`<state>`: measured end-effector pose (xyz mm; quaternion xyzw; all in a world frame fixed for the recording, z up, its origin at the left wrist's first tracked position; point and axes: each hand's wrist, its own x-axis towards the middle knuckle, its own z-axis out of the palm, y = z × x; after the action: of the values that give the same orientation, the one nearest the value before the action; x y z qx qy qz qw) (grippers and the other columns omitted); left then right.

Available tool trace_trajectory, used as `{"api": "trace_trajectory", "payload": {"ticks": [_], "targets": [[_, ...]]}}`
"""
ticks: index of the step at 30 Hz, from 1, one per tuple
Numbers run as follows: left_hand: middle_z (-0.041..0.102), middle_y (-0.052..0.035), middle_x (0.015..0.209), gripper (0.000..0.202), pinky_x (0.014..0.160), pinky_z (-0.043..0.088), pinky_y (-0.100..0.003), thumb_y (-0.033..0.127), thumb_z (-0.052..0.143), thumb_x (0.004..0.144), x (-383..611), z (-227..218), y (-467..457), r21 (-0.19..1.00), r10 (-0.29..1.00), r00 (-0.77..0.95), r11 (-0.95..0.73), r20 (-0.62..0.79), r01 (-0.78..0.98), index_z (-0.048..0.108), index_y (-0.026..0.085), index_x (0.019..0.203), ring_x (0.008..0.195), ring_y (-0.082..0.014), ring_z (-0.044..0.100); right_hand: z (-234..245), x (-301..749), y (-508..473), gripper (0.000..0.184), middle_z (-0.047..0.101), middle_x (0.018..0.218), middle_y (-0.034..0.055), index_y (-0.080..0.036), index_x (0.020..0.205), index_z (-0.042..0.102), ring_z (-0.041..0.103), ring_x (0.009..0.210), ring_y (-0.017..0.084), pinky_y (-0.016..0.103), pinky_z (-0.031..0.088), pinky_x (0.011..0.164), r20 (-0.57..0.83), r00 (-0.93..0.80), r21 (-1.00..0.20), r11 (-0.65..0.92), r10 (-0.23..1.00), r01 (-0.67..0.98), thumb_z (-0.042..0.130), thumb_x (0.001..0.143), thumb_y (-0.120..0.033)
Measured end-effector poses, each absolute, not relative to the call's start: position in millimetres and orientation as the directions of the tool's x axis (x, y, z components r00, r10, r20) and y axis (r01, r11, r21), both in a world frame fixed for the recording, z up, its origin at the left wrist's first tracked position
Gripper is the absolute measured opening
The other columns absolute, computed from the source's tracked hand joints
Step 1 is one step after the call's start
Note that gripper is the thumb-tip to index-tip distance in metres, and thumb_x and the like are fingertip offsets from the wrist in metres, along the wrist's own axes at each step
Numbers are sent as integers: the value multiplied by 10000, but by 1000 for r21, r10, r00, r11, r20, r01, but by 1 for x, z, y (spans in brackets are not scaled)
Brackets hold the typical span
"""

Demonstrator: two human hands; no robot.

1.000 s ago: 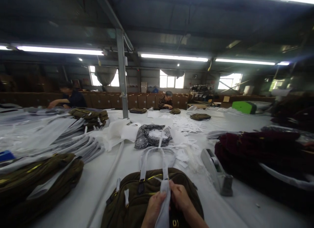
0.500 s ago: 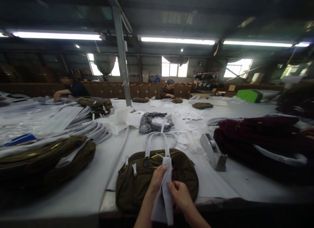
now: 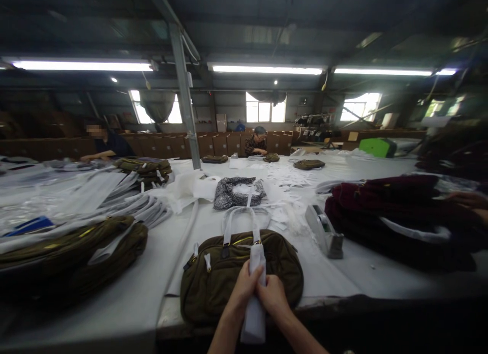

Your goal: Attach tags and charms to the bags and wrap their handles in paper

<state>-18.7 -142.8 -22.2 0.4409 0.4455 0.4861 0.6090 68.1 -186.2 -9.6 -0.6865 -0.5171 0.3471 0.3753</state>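
Observation:
An olive-green handbag lies at the front edge of the table, its two handles covered in white wrapping and pointing away from me. Over the front of the bag runs a folded strip of white wrapping, hanging down past the table edge. My left hand grips this strip from the left, thumb on top. Close against it, my right hand pinches the strip from the right. Whatever lies inside the strip is hidden.
Right of the bag stands a grey tape dispenser, beside a pile of maroon bags. Olive bags are stacked at left. A speckled black-and-white bag holds white scraps. Two people work across the table.
My hands have come together on the strip. Its loose, spread lower part is now folded into a narrower band. The view has shifted slightly.

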Motion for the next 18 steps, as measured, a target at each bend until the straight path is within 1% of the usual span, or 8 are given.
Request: {"api": "trace_trajectory", "payload": {"ticks": [3,5,6,8,10,12,15,18], "targets": [[681,-76,826,363,769,419,-292,263,740,550,-25,-15,-158,994,993,94,83,-75,-75,655,121,873,820,-243,596,-10,67,-191,205,699,659,99,-101,682,709,628,630,204,215,353,489,-51,219,-879,-148,974,454,544,714,-218],[678,-74,788,219,790,401,-310,258,667,629,-29,-10,-169,999,997,54,53,-53,-7,673,147,818,825,-259,589,-11,66,-192,247,692,633,87,-116,652,700,619,607,191,215,351,493,-15,218,-872,-119,976,475,526,749,-263],[677,-80,802,196,812,388,-318,266,625,671,-30,-9,-176,999,999,23,35,-36,37,678,160,826,851,-267,582,-12,66,-193,283,683,608,86,-120,625,691,611,584,187,217,344,485,2,224,-864,-111,975,490,518,764,-295],[670,-102,893,238,855,364,-323,279,551,736,-32,-8,-190,989,999,-26,-16,20,145,679,174,908,923,-272,566,-13,66,-192,296,673,582,87,-124,585,678,601,554,182,220,333,474,21,233,-848,-106,972,519,527,758,-310],[648,-114,959,285,863,356,-321,287,498,778,-34,-8,-205,955,994,-42,-88,104,284,672,181,977,941,-264,555,-14,67,-190,248,677,592,90,-125,576,676,604,560,183,218,333,474,21,237,-842,-110,971,528,546,730,-270],[625,-108,921,305,829,368,-321,291,469,798,-36,-9,-219,913,985,-40,-137,165,384,671,189,1003,888,-251,553,-15,68,-189,235,675,588,89,-123,569,671,605,560,183,214,329,464,10,231,-844,-115,973,523,544,719,-252],[587,-91,847,304,779,386,-311,271,484,785,-37,-11,-232,913,983,-77,-124,167,389,665,188,1015,825,-236,556,-14,68,-188,262,654,542,78,-120,532,650,596,539,178,209,306,435,-9,221,-847,-125,975,516,539,718,-268],[577,-83,829,276,775,388,-315,232,489,766,-34,-13,-235,921,978,-128,-109,168,373,678,191,963,825,-237,555,-12,68,-188,284,634,510,67,-119,508,635,587,532,179,209,287,420,-20,216,-848,-130,976,514,544,717,-288]]}}
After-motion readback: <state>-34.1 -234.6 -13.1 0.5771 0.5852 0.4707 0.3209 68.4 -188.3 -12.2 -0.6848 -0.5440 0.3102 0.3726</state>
